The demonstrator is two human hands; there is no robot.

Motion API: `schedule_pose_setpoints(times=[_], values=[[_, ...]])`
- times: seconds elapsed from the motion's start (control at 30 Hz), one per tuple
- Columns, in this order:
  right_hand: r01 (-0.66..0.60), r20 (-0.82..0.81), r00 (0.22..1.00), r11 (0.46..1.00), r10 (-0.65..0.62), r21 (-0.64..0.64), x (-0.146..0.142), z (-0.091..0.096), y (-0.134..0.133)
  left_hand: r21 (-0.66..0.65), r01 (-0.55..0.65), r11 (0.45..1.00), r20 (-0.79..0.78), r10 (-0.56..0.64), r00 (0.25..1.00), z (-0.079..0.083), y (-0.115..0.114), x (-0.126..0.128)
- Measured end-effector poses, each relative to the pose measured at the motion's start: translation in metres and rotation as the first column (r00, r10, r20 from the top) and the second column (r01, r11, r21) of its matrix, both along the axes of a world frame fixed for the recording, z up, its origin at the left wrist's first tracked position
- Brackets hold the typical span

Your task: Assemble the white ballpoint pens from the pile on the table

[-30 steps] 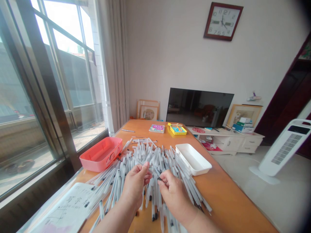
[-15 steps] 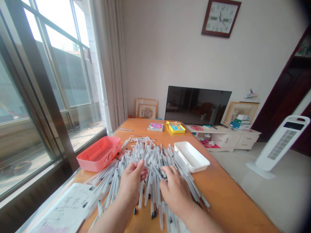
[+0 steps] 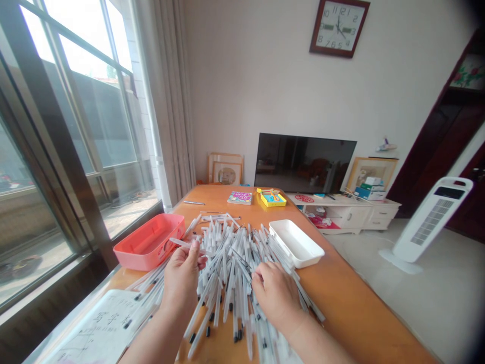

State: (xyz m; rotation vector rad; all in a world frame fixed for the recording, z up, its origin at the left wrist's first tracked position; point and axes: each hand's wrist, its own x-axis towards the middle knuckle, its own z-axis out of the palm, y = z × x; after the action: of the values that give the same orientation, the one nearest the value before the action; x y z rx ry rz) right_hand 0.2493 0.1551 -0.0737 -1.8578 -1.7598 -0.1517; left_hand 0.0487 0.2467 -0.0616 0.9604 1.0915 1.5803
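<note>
A large pile of translucent pens (image 3: pixel 220 242), some with black ends, spreads over the wooden table in front of me. My left hand (image 3: pixel 184 265) is raised over the pile's left side, thumb and fingers pinched on a translucent pen barrel (image 3: pixel 179 243). That barrel points left, its end by the rim of the red plastic box (image 3: pixel 151 258). My right hand (image 3: pixel 276 290) rests low over the right of the pile with its fingers curled in. Thin dark sticks (image 3: pixel 239 257) lie close to its fingertips; what those fingers hold is hidden.
A white plastic tray (image 3: pixel 297 245) stands right of the pile. A paper booklet (image 3: pixel 94 323) with writing lies at the near left. Toward the far end are a silver pen (image 3: pixel 194 203), a purple booklet (image 3: pixel 239 197) and a yellow box (image 3: pixel 271 198). The window is close on the left.
My left hand has moved left toward the red box with the pen barrel, away from my right hand. The right hand's fingers have curled in more. The view has shifted slightly.
</note>
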Motion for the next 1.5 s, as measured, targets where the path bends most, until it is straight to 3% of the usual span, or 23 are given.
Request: schedule_pose_setpoints(times=[0.13,0.3,0.53,0.73,0.87,1.13,1.3,1.37,1.43,1.47,1.5], values=[[0.079,-0.036,0.996,0.997,-0.080,-0.026,0.020,0.004,0.006,0.010,0.095,0.995,-0.323,-0.086,0.942,-0.008,-0.002,0.002],[0.290,-0.038,0.954,0.947,-0.298,-0.140,0.061,0.008,0.014,0.093,0.124,0.988,-0.582,-0.047,0.812,-0.017,-0.008,0.011],[0.325,0.090,0.946,0.917,-0.312,-0.230,0.067,-0.006,0.018,0.168,0.251,0.953,-0.760,-0.037,0.649,-0.015,-0.022,0.019],[0.352,0.187,0.932,0.898,-0.310,-0.263,0.059,-0.009,0.019,0.084,0.426,0.901,-0.899,-0.116,0.423,-0.011,-0.031,0.024],[0.362,0.217,0.926,0.888,-0.309,-0.283,0.058,-0.009,0.020,0.073,0.471,0.879,-0.927,-0.113,0.356,-0.012,-0.032,0.026],[0.412,0.227,0.906,0.867,-0.357,-0.281,0.055,0.005,0.017,0.080,0.469,0.879,-0.892,-0.148,0.428,-0.012,-0.031,0.025],[0.390,0.190,0.916,0.896,-0.353,-0.213,0.051,0.035,0.006,0.067,0.427,0.902,-0.760,-0.231,0.608,-0.016,-0.026,0.027],[0.334,0.065,0.943,0.928,-0.327,-0.164,0.046,0.045,0.001,0.034,0.415,0.909,-0.644,-0.298,0.704,-0.015,-0.025,0.028],[0.149,-0.212,0.960,0.975,-0.182,-0.162,0.039,0.050,-0.002,-0.030,0.439,0.898,-0.480,-0.398,0.782,-0.009,-0.027,0.031],[0.029,-0.390,0.916,0.985,-0.094,-0.169,0.034,0.050,-0.003,-0.062,0.468,0.881,-0.382,-0.454,0.805,-0.005,-0.029,0.032],[-0.100,-0.568,0.822,0.977,-0.024,-0.186,0.028,0.050,-0.004,-0.091,0.507,0.857,-0.272,-0.511,0.816,0.000,-0.032,0.033]])
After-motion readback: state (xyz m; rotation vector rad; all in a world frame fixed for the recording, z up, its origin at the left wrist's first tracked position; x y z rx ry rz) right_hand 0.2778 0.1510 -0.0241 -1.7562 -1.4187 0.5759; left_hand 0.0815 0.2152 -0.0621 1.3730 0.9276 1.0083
